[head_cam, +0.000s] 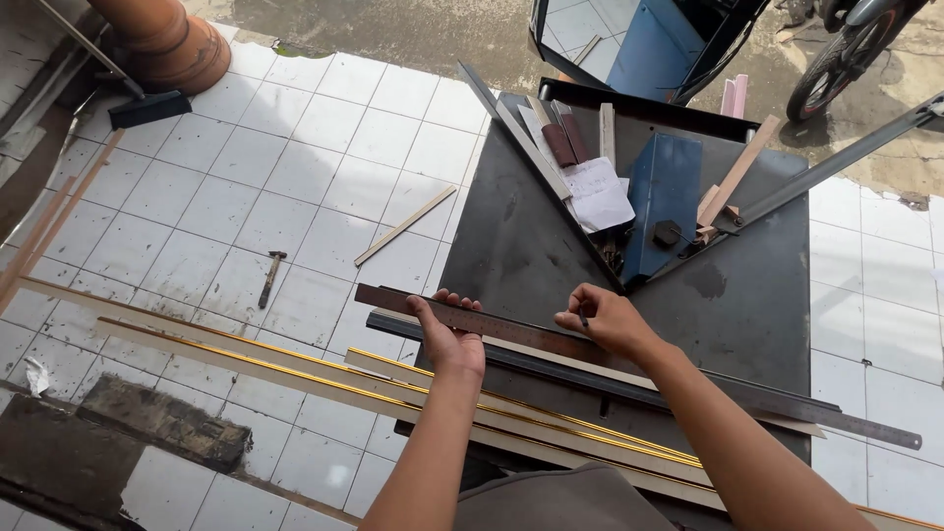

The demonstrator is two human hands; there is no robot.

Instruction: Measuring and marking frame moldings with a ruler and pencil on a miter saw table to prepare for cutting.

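A long steel ruler lies slanted across a dark metal work table, on top of a pale moulding strip. My left hand presses down flat on the ruler's left end. My right hand pinches a thin pencil with its tip at the ruler's upper edge. Several long pale strips with gold edges lie beside the table's near edge and run out to the left over the tiled floor.
A blue metal piece, white paper and wooden offcuts lie at the table's back. A hammer and a loose strip rest on the white tiles. A clay pot, a motorbike wheel.
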